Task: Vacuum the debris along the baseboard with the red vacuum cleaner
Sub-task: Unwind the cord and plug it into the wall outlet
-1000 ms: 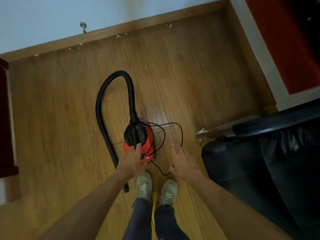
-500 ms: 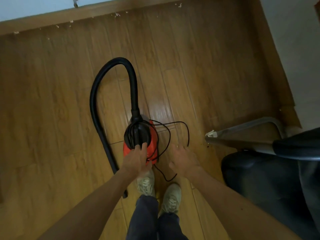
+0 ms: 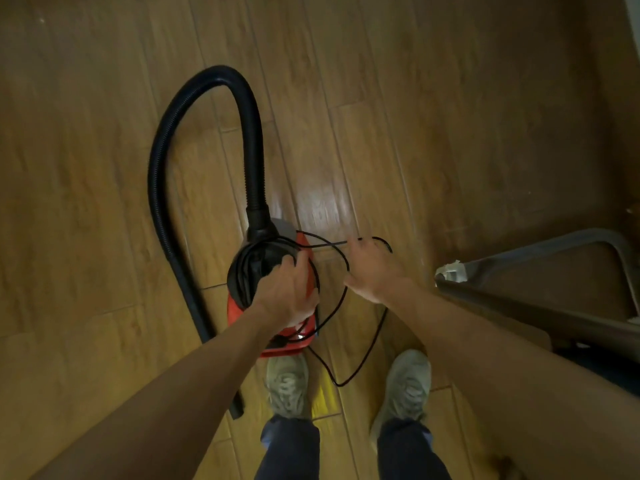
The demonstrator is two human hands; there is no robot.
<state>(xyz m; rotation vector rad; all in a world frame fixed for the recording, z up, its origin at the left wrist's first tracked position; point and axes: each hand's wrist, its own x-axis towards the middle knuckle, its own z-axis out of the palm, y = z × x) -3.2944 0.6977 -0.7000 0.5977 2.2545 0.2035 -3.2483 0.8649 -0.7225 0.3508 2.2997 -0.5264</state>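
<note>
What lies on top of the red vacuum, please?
The left hand grips the black top of the vacuum, where the cord is wound. The hose joins at its front. The hand covers what it holds, so a handle cannot be seen.

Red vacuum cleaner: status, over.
Left hand grips red canister vacuum cleaner. Right hand open, at loose thin black cord. Cord loops by shoes; black ribbed hose untouched.

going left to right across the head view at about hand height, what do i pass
black hose → red vacuum cleaner → right hand → metal chair frame
</note>
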